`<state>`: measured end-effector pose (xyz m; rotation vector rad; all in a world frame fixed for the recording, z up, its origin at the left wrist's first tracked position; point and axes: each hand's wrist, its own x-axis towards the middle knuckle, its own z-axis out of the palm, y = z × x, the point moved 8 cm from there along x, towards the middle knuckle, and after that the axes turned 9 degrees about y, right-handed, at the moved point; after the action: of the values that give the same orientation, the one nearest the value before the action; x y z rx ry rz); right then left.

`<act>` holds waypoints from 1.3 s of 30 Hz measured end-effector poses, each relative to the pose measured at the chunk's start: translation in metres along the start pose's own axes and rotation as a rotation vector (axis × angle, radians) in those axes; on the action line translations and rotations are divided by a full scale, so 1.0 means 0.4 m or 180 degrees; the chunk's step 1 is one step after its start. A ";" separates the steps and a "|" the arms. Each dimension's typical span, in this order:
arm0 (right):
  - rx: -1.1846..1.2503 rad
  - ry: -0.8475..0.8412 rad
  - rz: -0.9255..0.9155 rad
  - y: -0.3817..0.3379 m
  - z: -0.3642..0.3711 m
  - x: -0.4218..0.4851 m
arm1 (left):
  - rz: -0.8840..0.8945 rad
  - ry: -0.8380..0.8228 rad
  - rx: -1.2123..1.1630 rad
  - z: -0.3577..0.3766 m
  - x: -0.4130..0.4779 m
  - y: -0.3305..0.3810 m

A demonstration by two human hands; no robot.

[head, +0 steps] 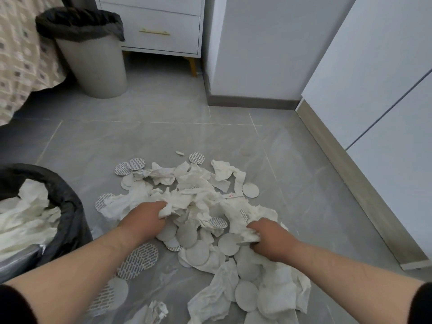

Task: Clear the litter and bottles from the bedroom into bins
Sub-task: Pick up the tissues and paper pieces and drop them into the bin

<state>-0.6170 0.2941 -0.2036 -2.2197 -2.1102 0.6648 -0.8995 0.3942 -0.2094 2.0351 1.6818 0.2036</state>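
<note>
Grey marbled tile floor seen from above, with a loose pile of crumpled white tissues spread from its middle toward its near edge. Mixed through the pile, flat round paper discs, some plain white, some printed with a grey dashed pattern, a few lying loose on the tiles at the pile's left. Two bare forearms reaching forward and down from the lower corners of the view, dark sleeves ending near the elbows. At the pile's left side, left hand, knuckles up, fingers curled round a wad of tissue. At the pile's right side and a little nearer, right hand, also knuckles up, fingers closed tight round a bunch of tissue, fingertips buried in the paper. Hands apart, tissues and discs lying between them. At the floor's left edge, just beside the left forearm, bin with a black liner, white tissues inside it. Toward the floor's far left corner, well apart from the pile, second beige bin, upright, black-lined, contents out of sight, standing between a patterned bedspread and a white nightstand with a brass handle. Along the floor's right edge, white wardrobe doors.
</note>
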 end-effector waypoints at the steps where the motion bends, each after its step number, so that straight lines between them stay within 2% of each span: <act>1: 0.0041 0.0105 -0.0028 -0.008 -0.020 0.009 | 0.0012 0.0046 -0.0071 -0.011 0.002 0.011; 7: 0.0618 0.0599 0.0264 -0.055 -0.140 0.051 | 0.0012 0.0312 -0.0395 -0.110 0.005 0.086; 12: 0.1184 0.0892 0.0262 -0.142 -0.242 0.057 | -0.0079 0.0638 -0.0742 -0.232 0.000 0.134; 15: 0.1474 0.1003 0.0108 -0.218 -0.294 0.057 | -0.0301 0.0767 -0.1092 -0.305 -0.016 0.132; 23: 0.1857 0.1229 -0.0219 -0.445 -0.387 0.066 | -0.0317 0.1054 -0.1714 -0.541 -0.077 0.136; 32: 0.2029 0.1180 -0.0500 -0.606 -0.418 0.029 | -0.0381 0.1233 -0.1735 -0.777 -0.223 -0.021; 39: 0.2194 0.0960 -0.0463 -0.659 -0.393 0.023 | -0.0885 0.0658 -0.1278 -0.742 -0.304 -0.257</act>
<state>-0.8198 0.3714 0.0133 -1.6509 -1.5573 0.8232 -1.1405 0.3717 0.0249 1.5125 1.8479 0.6187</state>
